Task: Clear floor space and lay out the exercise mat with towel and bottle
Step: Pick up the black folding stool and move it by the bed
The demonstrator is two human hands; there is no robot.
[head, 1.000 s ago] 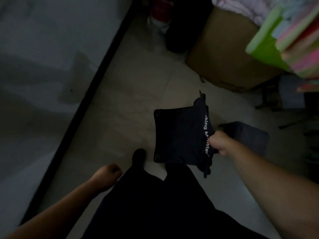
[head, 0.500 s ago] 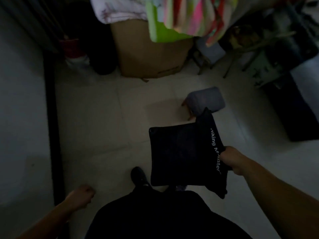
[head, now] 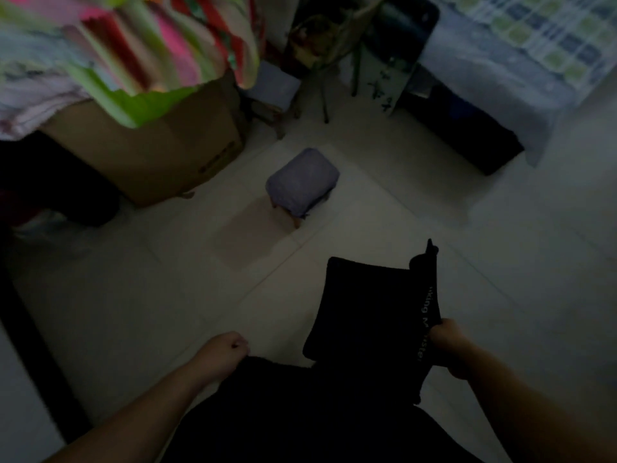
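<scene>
Clearing underway: right hand (head: 445,342) grips black folded item (head: 364,312); left hand (head: 223,350) clenched, empty; stool (head: 302,182) at twelve o'clock probably needs moving next.

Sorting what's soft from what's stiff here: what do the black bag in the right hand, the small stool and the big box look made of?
Black bag: apparently matte woven fabric; it sags and folds, printed white lettering. Small stool: soft purplish cloth top, legs possibly wood, too dim to tell. Big box: brown cardboard, dull, with creased flaps.
</scene>
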